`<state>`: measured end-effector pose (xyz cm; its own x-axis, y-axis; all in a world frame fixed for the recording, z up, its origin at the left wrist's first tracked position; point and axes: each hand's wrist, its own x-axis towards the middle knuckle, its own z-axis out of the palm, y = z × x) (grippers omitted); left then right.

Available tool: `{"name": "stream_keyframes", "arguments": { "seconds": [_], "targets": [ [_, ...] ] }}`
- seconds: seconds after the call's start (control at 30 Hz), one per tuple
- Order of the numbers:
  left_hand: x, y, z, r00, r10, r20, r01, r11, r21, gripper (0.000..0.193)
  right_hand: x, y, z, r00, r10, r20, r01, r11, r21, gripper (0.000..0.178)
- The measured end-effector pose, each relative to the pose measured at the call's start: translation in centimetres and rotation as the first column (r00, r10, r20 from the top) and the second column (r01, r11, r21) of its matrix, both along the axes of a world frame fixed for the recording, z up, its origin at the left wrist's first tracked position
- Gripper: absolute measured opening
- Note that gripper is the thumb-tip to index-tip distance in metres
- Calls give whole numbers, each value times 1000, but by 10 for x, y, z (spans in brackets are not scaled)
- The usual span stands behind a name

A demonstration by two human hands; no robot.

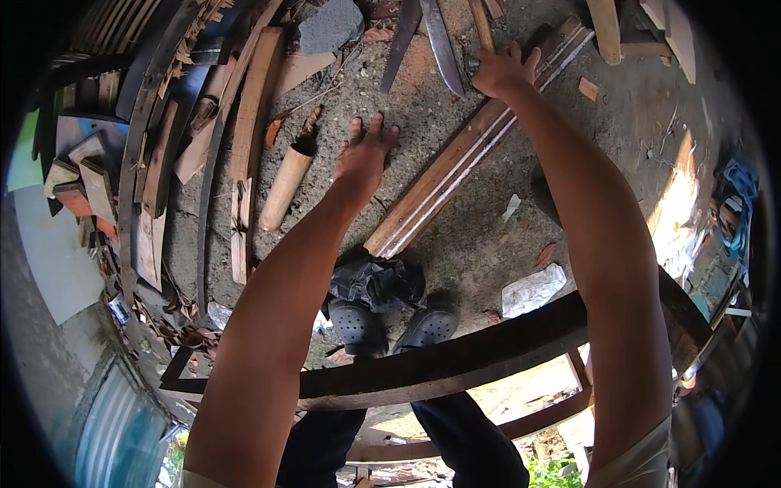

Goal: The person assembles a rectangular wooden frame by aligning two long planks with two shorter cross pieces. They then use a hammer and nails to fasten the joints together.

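My left hand (364,154) reaches out over the rough ground with its fingers spread and nothing in them. To its left lies a round pale wooden handle (286,189) with a dark, twisted piece at its far end. My right hand (504,73) is closed around the end of a hammer (482,24); its wooden handle points away, and the head is mostly covered by my fingers. Beneath that hand, a long brown wooden beam (451,175) with white lines along it runs diagonally toward my feet. Two long blades, one metallic (441,49) and one darker (402,45), lie between my hands, farther off.
Several wooden planks (256,106) and curved strips are piled on the left. A grey stone block (331,26) lies at the back. Close to me, a dark wooden rail (455,362) crosses in front of my legs. A black plastic bag (378,283) sits by my clogs (358,325).
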<state>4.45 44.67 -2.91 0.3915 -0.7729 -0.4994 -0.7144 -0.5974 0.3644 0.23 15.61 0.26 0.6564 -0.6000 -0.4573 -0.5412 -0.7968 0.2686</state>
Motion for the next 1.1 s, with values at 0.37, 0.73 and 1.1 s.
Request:
{"name": "stream_keyframes", "arguments": {
  "seconds": [0.37, 0.73, 1.1],
  "targets": [
    [0, -8, 10, 996, -88, 21, 85, 992, 95, 63, 3, -3, 6, 995, 97, -28, -97, 995, -12, 33],
    [11, 2, -14, 975, -189, 115, 179, 980, 91, 74, 0, 104, 141, 835, 54, 548, -179, 968, 177, 39],
    [48, -3, -17, 936, -321, 145, 295, 939, 176, 76, -193, 234, 304, 127, -320, 939, -244, 908, 342, 35]
  ]
}}
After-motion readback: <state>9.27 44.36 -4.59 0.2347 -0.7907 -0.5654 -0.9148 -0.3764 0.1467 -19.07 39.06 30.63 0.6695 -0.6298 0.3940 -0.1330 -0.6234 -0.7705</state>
